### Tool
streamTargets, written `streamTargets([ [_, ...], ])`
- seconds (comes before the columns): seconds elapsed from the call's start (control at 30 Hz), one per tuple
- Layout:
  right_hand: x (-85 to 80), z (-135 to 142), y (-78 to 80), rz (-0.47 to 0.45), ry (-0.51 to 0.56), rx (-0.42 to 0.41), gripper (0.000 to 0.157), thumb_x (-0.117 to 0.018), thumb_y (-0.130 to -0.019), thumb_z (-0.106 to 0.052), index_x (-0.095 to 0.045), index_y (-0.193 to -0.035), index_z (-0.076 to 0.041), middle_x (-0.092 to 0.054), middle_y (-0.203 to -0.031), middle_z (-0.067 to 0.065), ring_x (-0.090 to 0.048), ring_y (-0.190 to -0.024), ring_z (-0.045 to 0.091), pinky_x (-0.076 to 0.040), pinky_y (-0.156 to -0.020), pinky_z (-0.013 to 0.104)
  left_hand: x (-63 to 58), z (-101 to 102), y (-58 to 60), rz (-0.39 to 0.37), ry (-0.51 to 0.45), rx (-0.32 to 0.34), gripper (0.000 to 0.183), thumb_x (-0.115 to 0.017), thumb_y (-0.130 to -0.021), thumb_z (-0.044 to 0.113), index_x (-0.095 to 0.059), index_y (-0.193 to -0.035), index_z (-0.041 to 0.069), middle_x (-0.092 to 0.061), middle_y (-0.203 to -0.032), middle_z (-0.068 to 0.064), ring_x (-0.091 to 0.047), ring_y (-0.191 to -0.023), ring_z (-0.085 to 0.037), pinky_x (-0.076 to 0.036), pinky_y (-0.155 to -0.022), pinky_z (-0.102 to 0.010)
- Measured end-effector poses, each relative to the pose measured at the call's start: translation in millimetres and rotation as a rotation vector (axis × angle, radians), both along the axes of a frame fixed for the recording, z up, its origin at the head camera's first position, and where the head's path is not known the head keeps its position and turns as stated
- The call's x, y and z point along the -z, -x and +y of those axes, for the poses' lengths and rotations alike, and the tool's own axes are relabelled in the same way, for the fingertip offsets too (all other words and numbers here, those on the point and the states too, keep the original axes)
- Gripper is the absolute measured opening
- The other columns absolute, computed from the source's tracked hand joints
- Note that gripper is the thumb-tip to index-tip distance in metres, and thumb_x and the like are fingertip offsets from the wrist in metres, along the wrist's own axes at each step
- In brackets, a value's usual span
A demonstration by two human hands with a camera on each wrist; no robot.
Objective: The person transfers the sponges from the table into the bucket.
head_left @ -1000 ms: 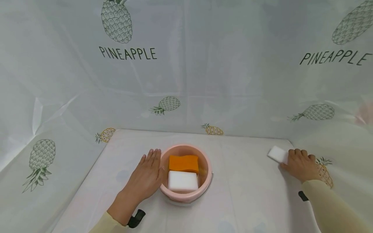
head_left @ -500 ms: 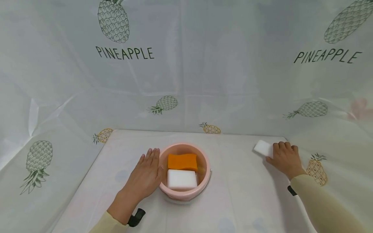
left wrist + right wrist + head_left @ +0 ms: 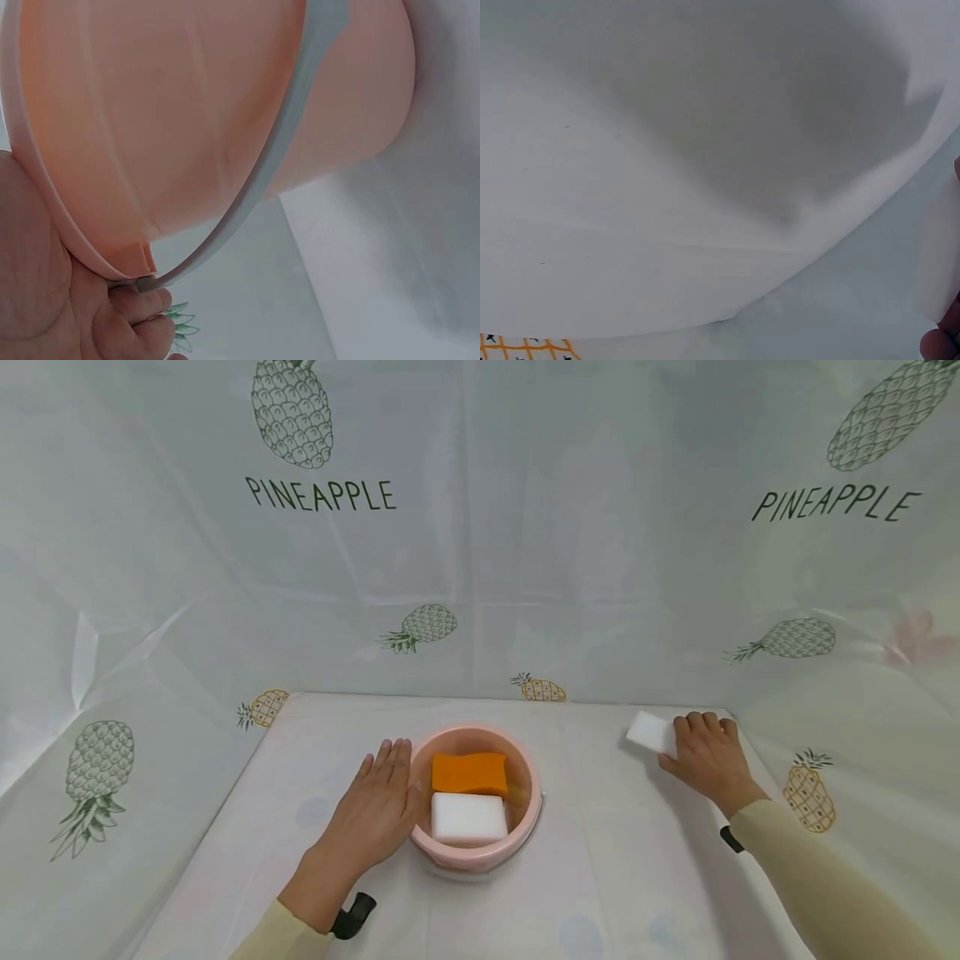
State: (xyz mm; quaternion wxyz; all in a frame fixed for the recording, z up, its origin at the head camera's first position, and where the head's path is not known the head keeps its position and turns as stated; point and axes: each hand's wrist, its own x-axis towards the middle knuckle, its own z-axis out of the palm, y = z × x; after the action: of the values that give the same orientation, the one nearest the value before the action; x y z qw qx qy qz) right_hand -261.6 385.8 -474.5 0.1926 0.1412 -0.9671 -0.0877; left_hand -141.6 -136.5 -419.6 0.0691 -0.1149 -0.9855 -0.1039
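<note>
A pink bucket [image 3: 529, 760] stands near the middle of the table, holding an orange sponge [image 3: 470, 774] and a white sponge [image 3: 468, 818]. Against the bucket's left rim lies my left hand [image 3: 375, 814], its fingers straight in the head view. The left wrist view shows the palm at the rim and the grey bucket handle [image 3: 277, 154] close to the fingers [image 3: 142, 307]. Over the right part of the table, my right hand [image 3: 707, 758] grips another white sponge [image 3: 649, 732] by its right end. At the right wrist view's edge, only a sliver of that sponge [image 3: 939, 255] appears.
A pale sheet printed with pineapples [image 3: 427, 623] hangs behind and on both sides of the white table [image 3: 600, 860]. The right hand's shadow [image 3: 780, 127] falls on the table. Dark straps [image 3: 354, 916] sit at both wrists.
My right hand has carried the white sponge leftward from near the right side of the table. The left hand stays at the bucket rim. The head view has shifted slightly.
</note>
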Motion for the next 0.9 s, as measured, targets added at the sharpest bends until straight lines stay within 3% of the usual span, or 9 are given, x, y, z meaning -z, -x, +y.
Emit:
streamTargets([
  [0.43,-23.5,-47.5,-1.8,0.057,-0.007,-0.094,0.062,-0.072,-0.076,-0.049,-0.048,-0.099,0.003,-0.053,-0.094,0.018,-0.046,-0.094,0.039,-0.037,-0.088,0.058,0.3,-2.5,0.9,0.002,-0.01,0.016,0.065,-0.038,-0.103,0.037,-0.022,-0.154,-0.001,-0.028,-0.159,-0.016,-0.022,-0.149,-0.033,-0.019,-0.121,-0.052],
  [0.9,-67.7,-115.1,-9.5,0.185,0.056,-0.232,0.061,-0.069,-0.074,-0.052,-0.054,-0.104,0.0,-0.058,-0.097,0.017,-0.05,-0.093,0.038,-0.04,-0.086,0.056,0.0,-2.2,1.0,0.012,-0.016,0.014,0.065,-0.039,-0.103,0.037,-0.023,-0.153,-0.001,-0.03,-0.158,-0.017,-0.023,-0.149,-0.033,-0.021,-0.121,-0.051],
])
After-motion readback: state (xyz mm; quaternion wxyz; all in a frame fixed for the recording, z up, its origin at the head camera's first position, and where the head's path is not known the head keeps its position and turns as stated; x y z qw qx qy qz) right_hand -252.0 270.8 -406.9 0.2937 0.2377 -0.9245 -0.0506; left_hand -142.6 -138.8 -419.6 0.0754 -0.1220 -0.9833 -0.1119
